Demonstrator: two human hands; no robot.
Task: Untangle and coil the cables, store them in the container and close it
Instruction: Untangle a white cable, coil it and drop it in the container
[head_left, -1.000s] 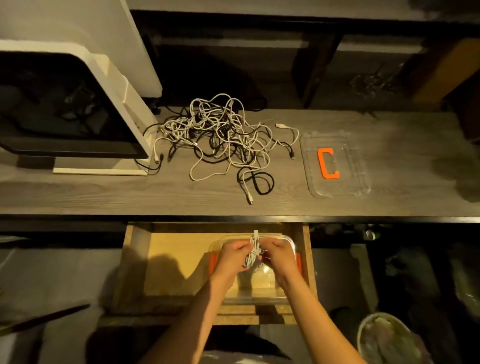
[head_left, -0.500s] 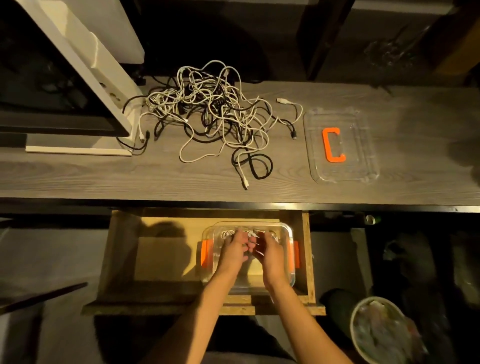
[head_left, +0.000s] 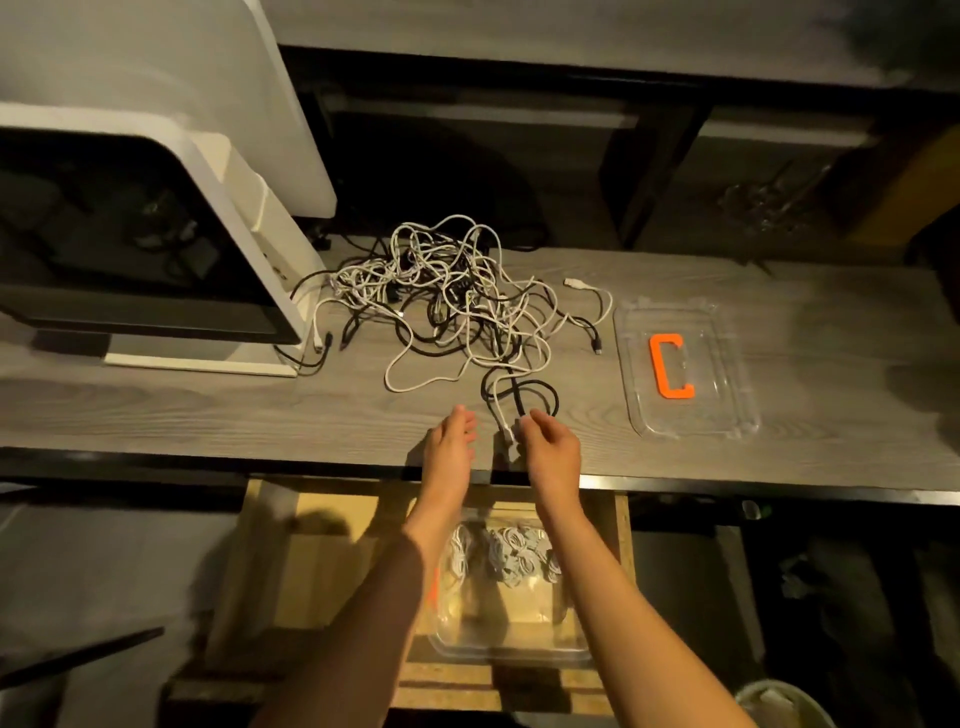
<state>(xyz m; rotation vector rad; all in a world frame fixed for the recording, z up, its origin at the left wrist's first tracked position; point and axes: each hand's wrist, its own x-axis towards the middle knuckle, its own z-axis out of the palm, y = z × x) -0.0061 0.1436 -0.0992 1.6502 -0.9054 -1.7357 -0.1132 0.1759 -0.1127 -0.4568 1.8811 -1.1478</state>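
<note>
Right hand (head_left: 551, 451): fingers curled at plug end of white cable (head_left: 503, 421); grip apparent, contact partly hidden. Left hand (head_left: 450, 448): open, empty, just left of plug. Cable runs away from right hand into tangle (head_left: 457, 296) beyond. Container (head_left: 511, 642) below wrists; lid (head_left: 684, 364) right, on bench (head_left: 208, 415).

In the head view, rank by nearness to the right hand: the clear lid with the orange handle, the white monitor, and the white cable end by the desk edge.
From the right hand:
1. White cable end, just left of its fingertips.
2. Clear lid, on the desk to the right.
3. White monitor, far left at the back.
</note>
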